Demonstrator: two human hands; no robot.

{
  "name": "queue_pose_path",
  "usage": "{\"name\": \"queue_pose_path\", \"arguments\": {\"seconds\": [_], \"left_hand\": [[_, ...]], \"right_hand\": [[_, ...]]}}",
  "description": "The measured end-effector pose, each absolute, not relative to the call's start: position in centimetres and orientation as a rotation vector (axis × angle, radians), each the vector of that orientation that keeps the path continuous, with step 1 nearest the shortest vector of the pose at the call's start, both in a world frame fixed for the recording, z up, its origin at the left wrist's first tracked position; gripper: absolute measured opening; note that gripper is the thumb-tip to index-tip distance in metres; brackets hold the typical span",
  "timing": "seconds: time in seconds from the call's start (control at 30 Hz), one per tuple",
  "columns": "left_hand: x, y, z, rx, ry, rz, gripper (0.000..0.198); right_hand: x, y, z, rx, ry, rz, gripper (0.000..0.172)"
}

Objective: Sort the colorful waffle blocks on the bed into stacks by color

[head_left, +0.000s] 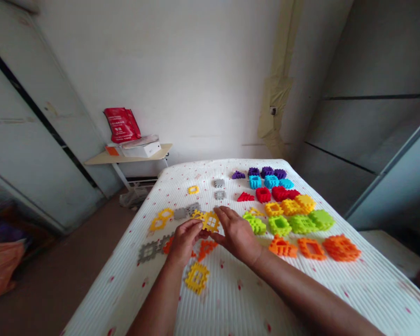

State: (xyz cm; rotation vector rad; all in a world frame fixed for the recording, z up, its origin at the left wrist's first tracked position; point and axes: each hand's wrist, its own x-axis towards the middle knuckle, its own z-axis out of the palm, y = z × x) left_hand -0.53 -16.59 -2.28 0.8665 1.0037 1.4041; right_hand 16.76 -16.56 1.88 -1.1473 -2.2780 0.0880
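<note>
A yellow interlocking plastic panel with a four-pane window [211, 222] is held up above the bed, joined or close to another yellow piece [197, 214]. My left hand [186, 239] pinches its lower left side between thumb and fingers. My right hand [238, 232] is around its right edge, fingers at the top and thumb below. Beneath my hands lie an orange triangular piece [207, 249] and other orange parts, partly hidden. A second yellow window panel [197, 277] lies nearer to me. Grey panels [149, 252] are left of my left hand.
Rows of purple [267, 171], blue [271, 181], red [263, 194], yellow [290, 206], green [303, 223] and orange pieces [341, 248] stand at the right. Yellow frames [161, 218] and grey pieces [220, 195] lie left and farther back. A side table [126, 158] stands beyond the white bedspread [252, 303].
</note>
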Motion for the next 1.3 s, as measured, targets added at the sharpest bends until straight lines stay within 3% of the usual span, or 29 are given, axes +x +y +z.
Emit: {"name": "queue_pose_path", "arguments": {"seconds": [0.17,0.43,0.67,0.83,1.3], "left_hand": [[-0.4,-16.5,-2.8,0.907,1.000,1.328,0.024],[-0.4,-16.7,-2.8,0.959,1.081,1.260,0.029],[-1.4,-16.5,-2.6,1.043,1.091,1.296,0.031],[-1.8,-16.1,-2.5,0.961,1.135,1.410,0.032],[-1.8,-15.8,-2.8,0.931,1.217,1.389,0.035]], "right_hand": [[16.2,-16.8,2.8,-1.232,-2.326,0.037,0.040],[16.1,-17.3,3.3,-1.250,-2.381,-0.030,0.037],[24.9,-14.5,6.8,-1.261,-2.457,-0.089,0.052],[34.4,-11.1,9.0,-1.779,-2.553,-0.270,0.052],[38.3,-6.9,5.8,-2.059,-2.754,-0.167,0.058]]}}
